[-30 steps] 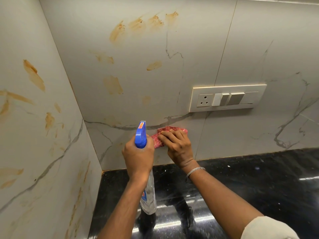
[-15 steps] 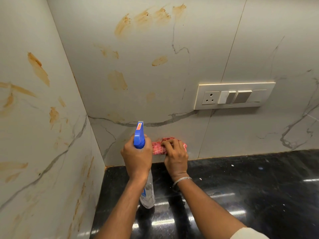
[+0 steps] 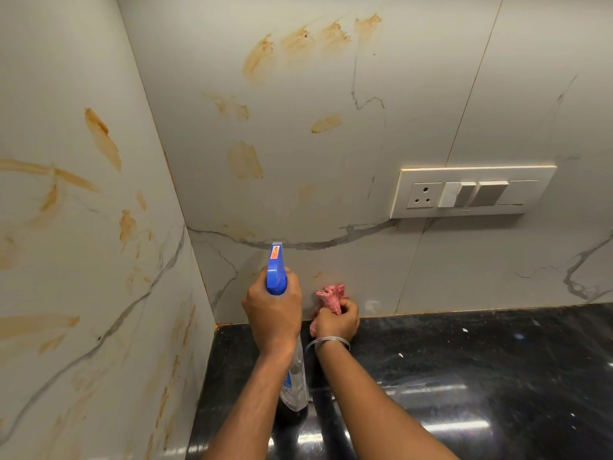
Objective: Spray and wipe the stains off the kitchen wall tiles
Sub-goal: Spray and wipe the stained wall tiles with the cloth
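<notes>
My left hand (image 3: 273,313) grips a clear spray bottle with a blue trigger head (image 3: 276,272), its nozzle aimed at the back wall tiles (image 3: 298,78). My right hand (image 3: 338,322) holds a bunched pink cloth (image 3: 330,298) low against the back wall, just above the black countertop (image 3: 464,376). Orange-brown stains (image 3: 262,58) smear the upper back wall. More stains (image 3: 102,137) streak the left wall. A small stain (image 3: 317,274) sits just above the cloth.
A cream switch panel with a socket (image 3: 471,192) is mounted on the back wall to the right. The glossy black countertop runs along the bottom and meets both walls in the corner (image 3: 215,323).
My right hand slid the cloth down the wall toward the countertop and bunched it up in a fist. The left hand and bottle stayed in about the same place.
</notes>
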